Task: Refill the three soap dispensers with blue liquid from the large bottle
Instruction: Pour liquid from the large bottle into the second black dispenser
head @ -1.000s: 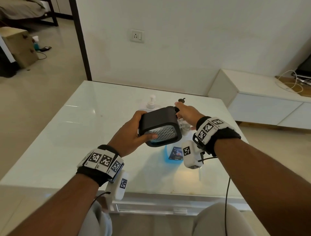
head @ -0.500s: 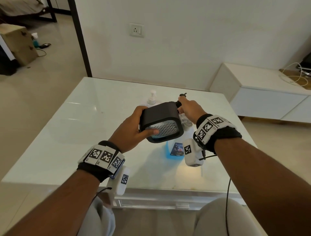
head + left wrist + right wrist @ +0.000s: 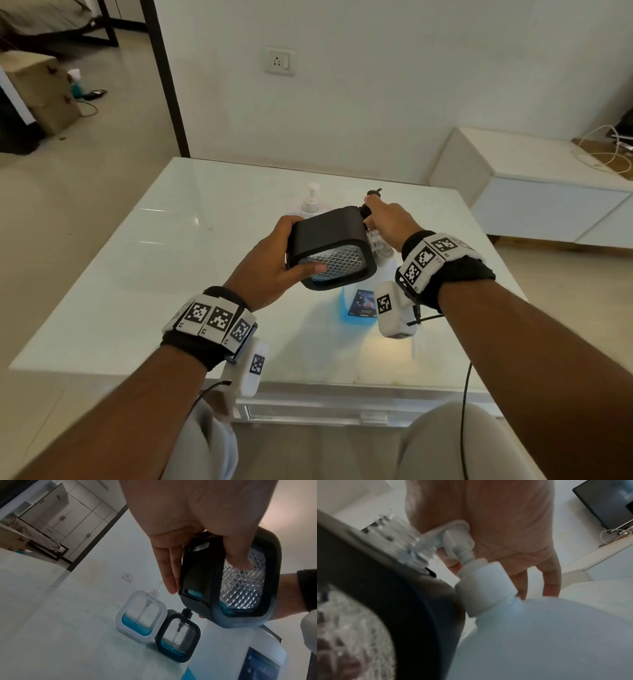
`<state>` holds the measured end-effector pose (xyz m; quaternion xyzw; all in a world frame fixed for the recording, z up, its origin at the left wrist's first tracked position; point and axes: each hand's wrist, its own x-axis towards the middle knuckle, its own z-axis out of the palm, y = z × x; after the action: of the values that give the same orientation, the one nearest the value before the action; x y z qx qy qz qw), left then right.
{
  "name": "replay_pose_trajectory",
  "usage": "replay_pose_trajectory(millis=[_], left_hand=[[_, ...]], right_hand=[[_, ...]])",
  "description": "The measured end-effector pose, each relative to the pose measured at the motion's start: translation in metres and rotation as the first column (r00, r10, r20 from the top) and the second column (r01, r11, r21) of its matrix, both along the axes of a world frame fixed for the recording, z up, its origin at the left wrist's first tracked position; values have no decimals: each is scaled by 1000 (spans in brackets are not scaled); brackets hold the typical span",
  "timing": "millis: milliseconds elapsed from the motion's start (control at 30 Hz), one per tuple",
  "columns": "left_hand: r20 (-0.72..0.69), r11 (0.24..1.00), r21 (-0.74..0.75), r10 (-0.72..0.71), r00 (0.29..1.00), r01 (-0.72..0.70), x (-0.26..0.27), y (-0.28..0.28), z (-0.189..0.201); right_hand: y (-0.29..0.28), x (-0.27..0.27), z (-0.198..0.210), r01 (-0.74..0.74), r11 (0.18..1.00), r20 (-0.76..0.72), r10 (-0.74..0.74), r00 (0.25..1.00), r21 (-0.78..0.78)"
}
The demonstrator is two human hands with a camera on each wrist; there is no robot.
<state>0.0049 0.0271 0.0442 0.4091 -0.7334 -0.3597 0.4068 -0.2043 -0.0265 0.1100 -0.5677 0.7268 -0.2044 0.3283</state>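
Note:
My left hand [image 3: 274, 260] grips a black-framed soap dispenser [image 3: 330, 253] tilted on its side in the air, with a little blue liquid in its low corner [image 3: 226, 608]. My right hand [image 3: 387, 219] pinches the black pump cap [image 3: 364, 209] at the dispenser's top. Right under it stands the large bottle [image 3: 356, 305] of blue liquid, and its white pump [image 3: 462, 543] is close to my right palm. A white-framed dispenser [image 3: 140, 616] and a second black-framed one [image 3: 178, 635] stand on the table behind, each with a low blue level.
The white glass table [image 3: 171, 274] reaches to a wall with a socket [image 3: 279, 61]. A low white cabinet [image 3: 548, 192] with cables stands at the right. A cardboard box [image 3: 41, 92] sits on the floor at the far left.
Both hands keep their grip and place over the large bottle. The dispenser stays tilted. Only the head camera's view has shifted slightly.

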Motion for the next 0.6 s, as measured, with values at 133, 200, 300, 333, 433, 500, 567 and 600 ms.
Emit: replay_pose_trajectory(millis=[133, 200, 300, 333, 433, 500, 567, 600], left_hand=[[1, 1000, 0, 8, 1000, -8, 1, -1, -1], [3, 1000, 2, 5, 1000, -5, 1, -1, 0], [7, 1000, 4, 0, 1000, 0, 1, -1, 0], [6, 1000, 3, -1, 1000, 1, 2, -2, 0], [1, 1000, 2, -5, 1000, 5, 2, -2, 0], [1, 1000, 4, -2, 1000, 2, 2, -2, 0], [4, 1000, 7, 0, 1000, 0, 2, -2, -1], [4, 1000, 7, 0, 1000, 0, 2, -2, -1]], right_hand=[[1, 1, 2, 1, 1000, -12, -1, 1000, 9], [2, 2, 3, 9, 1000, -2, -9, 1000, 13], [4, 5, 5, -8, 999, 19, 7, 1000, 44], [4, 5, 7, -16, 998, 32, 13, 999, 66], [4, 5, 14, -40, 989, 37, 35, 999, 143], [3, 4, 14, -42, 988, 32, 37, 999, 148], [1, 4, 9, -26, 994, 41, 22, 999, 105], [0, 4, 6, -18, 997, 40, 15, 999, 72]])
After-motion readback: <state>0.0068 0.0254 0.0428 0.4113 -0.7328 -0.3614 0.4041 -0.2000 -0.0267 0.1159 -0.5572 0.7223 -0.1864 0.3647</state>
